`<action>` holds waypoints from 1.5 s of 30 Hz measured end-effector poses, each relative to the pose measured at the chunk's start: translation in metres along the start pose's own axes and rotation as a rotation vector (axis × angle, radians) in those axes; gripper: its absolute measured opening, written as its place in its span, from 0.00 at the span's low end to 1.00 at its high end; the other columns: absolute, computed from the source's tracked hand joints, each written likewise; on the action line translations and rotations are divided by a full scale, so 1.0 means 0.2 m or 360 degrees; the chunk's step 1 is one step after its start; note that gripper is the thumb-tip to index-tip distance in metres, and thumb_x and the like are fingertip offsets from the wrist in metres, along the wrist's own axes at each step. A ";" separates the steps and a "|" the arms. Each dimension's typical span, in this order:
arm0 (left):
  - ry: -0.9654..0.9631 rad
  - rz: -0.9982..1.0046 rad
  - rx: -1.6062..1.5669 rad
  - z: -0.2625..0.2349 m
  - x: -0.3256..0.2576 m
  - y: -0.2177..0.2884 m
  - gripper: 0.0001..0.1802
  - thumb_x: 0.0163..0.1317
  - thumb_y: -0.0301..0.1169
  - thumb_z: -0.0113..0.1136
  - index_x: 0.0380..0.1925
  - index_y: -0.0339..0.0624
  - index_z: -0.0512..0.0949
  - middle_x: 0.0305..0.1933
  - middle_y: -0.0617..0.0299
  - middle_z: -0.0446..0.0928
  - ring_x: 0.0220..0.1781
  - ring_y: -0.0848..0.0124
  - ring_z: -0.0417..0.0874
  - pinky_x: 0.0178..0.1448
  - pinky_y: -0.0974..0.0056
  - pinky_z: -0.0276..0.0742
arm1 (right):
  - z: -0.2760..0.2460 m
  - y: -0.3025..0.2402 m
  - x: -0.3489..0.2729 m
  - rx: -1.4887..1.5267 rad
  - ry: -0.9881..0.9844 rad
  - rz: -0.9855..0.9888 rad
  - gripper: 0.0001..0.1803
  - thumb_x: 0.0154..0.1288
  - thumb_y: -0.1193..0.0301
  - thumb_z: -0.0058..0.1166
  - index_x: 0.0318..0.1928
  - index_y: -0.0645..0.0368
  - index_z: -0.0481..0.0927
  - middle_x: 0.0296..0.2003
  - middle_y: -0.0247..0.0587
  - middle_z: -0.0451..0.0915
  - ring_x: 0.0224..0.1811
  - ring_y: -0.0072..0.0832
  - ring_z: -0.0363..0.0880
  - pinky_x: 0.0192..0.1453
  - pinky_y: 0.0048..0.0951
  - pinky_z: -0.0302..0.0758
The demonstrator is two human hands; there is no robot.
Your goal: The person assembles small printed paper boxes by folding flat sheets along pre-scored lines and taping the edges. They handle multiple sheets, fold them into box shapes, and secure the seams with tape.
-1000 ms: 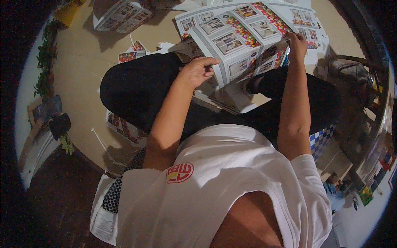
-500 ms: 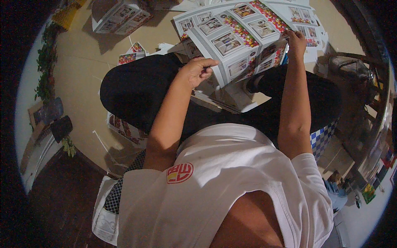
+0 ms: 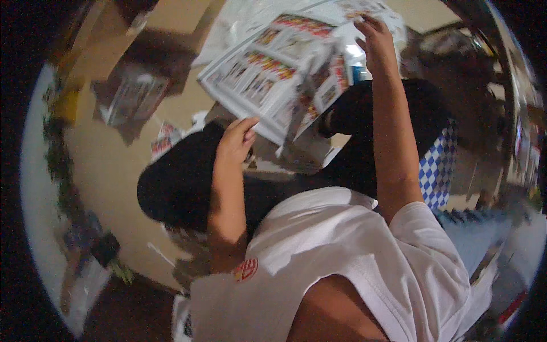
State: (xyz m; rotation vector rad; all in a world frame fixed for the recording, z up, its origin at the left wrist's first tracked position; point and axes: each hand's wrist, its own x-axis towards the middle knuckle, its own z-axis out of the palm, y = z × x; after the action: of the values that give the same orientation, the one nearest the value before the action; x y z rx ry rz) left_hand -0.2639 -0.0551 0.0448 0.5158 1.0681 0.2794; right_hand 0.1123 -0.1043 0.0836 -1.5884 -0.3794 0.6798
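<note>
A large folded printed sheet [image 3: 259,77], white and grey with photo panels and bands of red and yellow flowers, stands tilted over my lap between my knees. The fingers of my left hand [image 3: 235,142] are closed at its lower left edge, thumb and forefinger meeting the margin. Beyond its right side my right hand [image 3: 377,44] is raised with fingers apart and nothing in them. Motion blurs the sheet, and its far side is hidden.
More printed sheets [image 3: 364,8] lie at the back. A brown carton [image 3: 154,40] and a printed folded piece [image 3: 134,100] stand at the far left. Small printed scraps [image 3: 165,137] lie beside my left knee. A blue-and-white checked cloth [image 3: 439,165] hangs at my right.
My right hand has let go of the sheet's right edge and risen slightly. The sheet has swung left and tilted. My left hand has moved left and nearer with its edge.
</note>
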 end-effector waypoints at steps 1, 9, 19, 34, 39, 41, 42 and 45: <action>-0.0007 -0.0099 -0.0121 0.00 0.01 0.04 0.08 0.57 0.26 0.64 0.28 0.40 0.73 0.20 0.70 0.65 0.16 0.81 0.62 0.17 0.75 0.52 | -0.01 -0.16 -0.05 0.0143 -0.0017 -0.0179 0.23 0.63 0.68 0.58 0.57 0.62 0.72 0.54 0.44 0.74 0.55 0.34 0.74 0.59 0.35 0.71; 0.0095 0.0015 -0.0276 -0.04 0.18 -0.05 0.08 0.59 0.22 0.60 0.26 0.43 0.70 0.22 0.68 0.68 0.14 0.80 0.60 0.16 0.73 0.52 | -0.94 -0.08 -0.34 0.0170 0.0288 -0.0485 0.17 0.63 0.70 0.56 0.52 0.60 0.77 0.46 0.40 0.80 0.46 0.28 0.78 0.46 0.28 0.76; 0.0148 -0.0418 0.0113 -0.23 0.29 0.00 0.06 0.60 0.24 0.59 0.30 0.42 0.70 0.18 0.68 0.65 0.16 0.76 0.62 0.21 0.71 0.57 | -1.13 1.35 -0.48 -0.0253 0.0469 0.0867 0.17 0.62 0.71 0.56 0.52 0.56 0.75 0.32 0.36 0.78 0.25 0.21 0.75 0.28 0.24 0.74; 0.0221 -0.0283 0.0270 -0.14 0.11 0.11 0.09 0.59 0.24 0.62 0.29 0.43 0.69 0.24 0.67 0.70 0.16 0.77 0.64 0.23 0.71 0.61 | -1.00 1.62 -0.08 -0.0046 0.0007 0.0829 0.21 0.60 0.70 0.57 0.54 0.54 0.75 0.32 0.46 0.83 0.31 0.34 0.83 0.35 0.34 0.79; 0.0179 -0.0288 0.0319 -0.02 0.09 0.11 0.12 0.61 0.25 0.61 0.26 0.59 0.71 0.20 0.72 0.67 0.18 0.77 0.66 0.23 0.71 0.63 | -0.99 1.77 0.05 -0.0459 0.0000 0.0713 0.19 0.58 0.67 0.60 0.50 0.56 0.76 0.36 0.48 0.81 0.34 0.36 0.82 0.37 0.35 0.79; 0.0178 -0.0288 0.0307 0.00 0.08 0.11 0.11 0.61 0.25 0.60 0.28 0.59 0.72 0.20 0.72 0.68 0.18 0.77 0.66 0.23 0.71 0.63 | -0.97 1.79 0.07 -0.0593 0.0051 0.0704 0.18 0.57 0.66 0.60 0.48 0.57 0.76 0.36 0.48 0.81 0.33 0.36 0.81 0.36 0.35 0.79; 0.0209 -0.0289 0.0286 0.02 0.07 0.10 0.11 0.61 0.25 0.60 0.28 0.58 0.72 0.21 0.72 0.68 0.18 0.77 0.66 0.23 0.71 0.64 | -0.97 1.77 0.07 -0.0727 0.0047 0.0636 0.17 0.57 0.65 0.61 0.46 0.57 0.77 0.36 0.49 0.81 0.34 0.37 0.81 0.38 0.36 0.78; 0.0285 -0.0271 0.0325 0.00 0.05 0.10 0.07 0.60 0.26 0.61 0.32 0.47 0.71 0.23 0.70 0.70 0.17 0.78 0.64 0.24 0.71 0.61 | -0.98 1.69 0.10 -0.0834 -0.0044 0.0642 0.17 0.55 0.60 0.61 0.40 0.57 0.79 0.36 0.49 0.82 0.38 0.38 0.81 0.44 0.37 0.76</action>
State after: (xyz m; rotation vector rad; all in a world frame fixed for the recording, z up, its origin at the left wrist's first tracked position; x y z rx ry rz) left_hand -0.2587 -0.0336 0.0484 0.5863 1.3154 0.0670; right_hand 0.2004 -0.2934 -0.2476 -2.1887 -0.2695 0.9627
